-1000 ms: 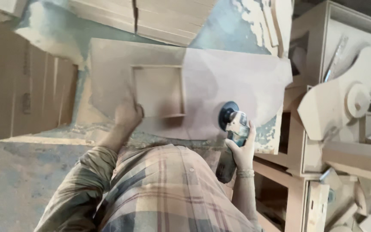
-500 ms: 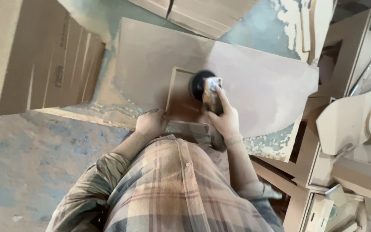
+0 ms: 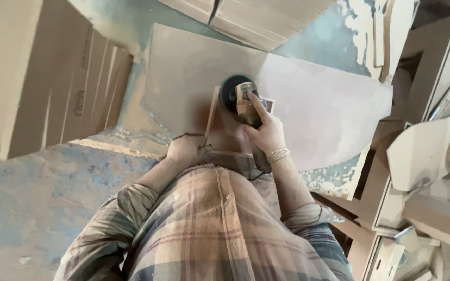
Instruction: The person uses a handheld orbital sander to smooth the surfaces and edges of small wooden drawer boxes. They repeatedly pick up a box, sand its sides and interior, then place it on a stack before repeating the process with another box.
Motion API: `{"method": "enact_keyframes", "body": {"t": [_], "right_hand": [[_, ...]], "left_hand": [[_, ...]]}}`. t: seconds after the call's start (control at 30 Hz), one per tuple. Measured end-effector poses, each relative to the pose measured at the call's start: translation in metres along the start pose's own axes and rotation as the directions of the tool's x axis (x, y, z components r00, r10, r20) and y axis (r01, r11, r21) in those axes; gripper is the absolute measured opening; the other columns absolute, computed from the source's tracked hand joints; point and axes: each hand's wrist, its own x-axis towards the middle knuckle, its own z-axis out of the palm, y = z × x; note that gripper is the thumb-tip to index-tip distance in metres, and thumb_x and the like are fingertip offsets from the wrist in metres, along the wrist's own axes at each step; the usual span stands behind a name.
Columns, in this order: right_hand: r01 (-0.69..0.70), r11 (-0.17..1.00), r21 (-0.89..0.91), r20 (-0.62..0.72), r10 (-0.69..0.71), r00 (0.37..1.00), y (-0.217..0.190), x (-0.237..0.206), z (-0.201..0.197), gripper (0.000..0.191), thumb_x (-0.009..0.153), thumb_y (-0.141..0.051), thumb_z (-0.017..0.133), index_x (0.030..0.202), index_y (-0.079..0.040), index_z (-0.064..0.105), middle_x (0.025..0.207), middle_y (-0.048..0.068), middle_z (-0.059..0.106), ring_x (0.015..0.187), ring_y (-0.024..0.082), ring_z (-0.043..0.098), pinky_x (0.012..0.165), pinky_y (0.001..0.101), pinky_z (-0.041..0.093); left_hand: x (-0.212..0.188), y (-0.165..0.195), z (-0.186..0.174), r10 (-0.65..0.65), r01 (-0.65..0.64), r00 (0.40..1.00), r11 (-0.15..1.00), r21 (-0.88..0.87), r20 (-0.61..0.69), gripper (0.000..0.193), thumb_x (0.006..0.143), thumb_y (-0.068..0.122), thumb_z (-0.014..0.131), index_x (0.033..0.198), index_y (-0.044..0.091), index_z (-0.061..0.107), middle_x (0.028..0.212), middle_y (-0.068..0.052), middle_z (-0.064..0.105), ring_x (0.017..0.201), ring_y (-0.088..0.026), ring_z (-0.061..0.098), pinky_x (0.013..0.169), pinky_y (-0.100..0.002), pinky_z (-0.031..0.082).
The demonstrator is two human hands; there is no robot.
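Since half a second ago the sander has slid from the panel's centre toward its far edge, at about twelve o'clock from the chest, and the view has tipped slightly.

Nearest, the left hand [image 3: 186,149] is clamped on the near-left corner of the small square brown fibreboard panel [image 3: 224,136], at ten o'clock from the plaid shirt [image 3: 220,229]. Just beyond, the right hand [image 3: 265,132] is wrapped around the dusty round black-padded power sander [image 3: 237,96], forefinger stretched along its body, the pad lying on the panel. To sand well here, I judge the pad should stay flat, pressure light, and the left hand's hold firm so the panel cannot shift.

The panel lies on the large dust-coated brown board desk [image 3: 319,104]. Farther off, stacked pale boards [image 3: 53,78] stand at ten o'clock, more sheets at twelve.
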Motion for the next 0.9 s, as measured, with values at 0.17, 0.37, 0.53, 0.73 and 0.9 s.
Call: {"method": "enact_keyframes", "body": {"t": [0.17, 0.37, 0.53, 0.73, 0.9], "right_hand": [[-0.119, 0.993, -0.009, -0.031, 0.118, 0.992, 0.024, -0.012, -0.016, 0.092, 0.072, -0.015, 0.079, 0.155, -0.035, 0.045, 0.105, 0.021, 0.075, 0.092, 0.038, 0.074, 0.083, 0.0448, 0.059], [-0.096, 0.995, -0.006, -0.154, 0.094, 0.984, 0.074, -0.030, -0.031, 0.092, 0.073, -0.014, 0.081, 0.156, -0.032, 0.043, 0.129, 0.023, 0.068, 0.114, 0.040, 0.069, 0.096, 0.0448, 0.057], [-0.243, 0.969, 0.051, -0.265, 0.248, 0.932, 0.113, -0.051, -0.045, 0.098, 0.071, -0.014, 0.083, 0.157, -0.027, 0.037, 0.137, 0.021, 0.065, 0.119, 0.040, 0.067, 0.098, 0.0440, 0.055], [-0.237, 0.953, 0.188, -0.425, 0.296, 0.855, 0.128, -0.096, -0.068, 0.097, 0.074, -0.012, 0.081, 0.159, -0.014, 0.034, 0.138, 0.021, 0.064, 0.124, 0.031, 0.066, 0.104, 0.0417, 0.054], [-0.156, 0.968, 0.196, -0.349, 0.218, 0.912, 0.115, -0.125, -0.065, 0.092, 0.075, -0.012, 0.080, 0.158, -0.016, 0.041, 0.146, 0.019, 0.062, 0.128, 0.030, 0.065, 0.106, 0.0405, 0.053]], "left_hand": [[0.001, 0.008, -0.008, -0.001, -0.002, 0.998, 0.999, 0.036, 0.058, 0.035, 0.093, 0.046, 0.061, 0.088, 0.013, 0.069, 0.096, -0.012, 0.074, 0.093, -0.037, 0.070, 0.081, -0.052, 0.054], [0.001, 0.021, -0.014, -0.065, 0.059, 0.991, 0.996, 0.061, 0.114, 0.035, 0.092, 0.046, 0.061, 0.089, 0.012, 0.068, 0.095, -0.012, 0.074, 0.093, -0.037, 0.070, 0.080, -0.052, 0.055], [0.000, 0.022, -0.008, -0.078, 0.066, 0.992, 0.991, 0.120, 0.100, 0.035, 0.094, 0.047, 0.060, 0.091, 0.013, 0.068, 0.092, -0.013, 0.074, 0.093, -0.037, 0.070, 0.082, -0.052, 0.055], [0.022, 0.028, 0.013, 0.050, -0.049, 0.999, 0.994, 0.095, -0.004, 0.033, 0.096, 0.047, 0.059, 0.098, 0.015, 0.069, 0.098, -0.013, 0.074, 0.093, -0.037, 0.070, 0.080, -0.053, 0.055], [0.108, 0.047, -0.011, 0.088, -0.089, 0.996, 0.994, -0.068, -0.009, 0.040, 0.089, 0.047, 0.063, 0.121, 0.024, 0.071, 0.113, -0.014, 0.073, 0.101, -0.037, 0.069, 0.085, -0.051, 0.054]]}}
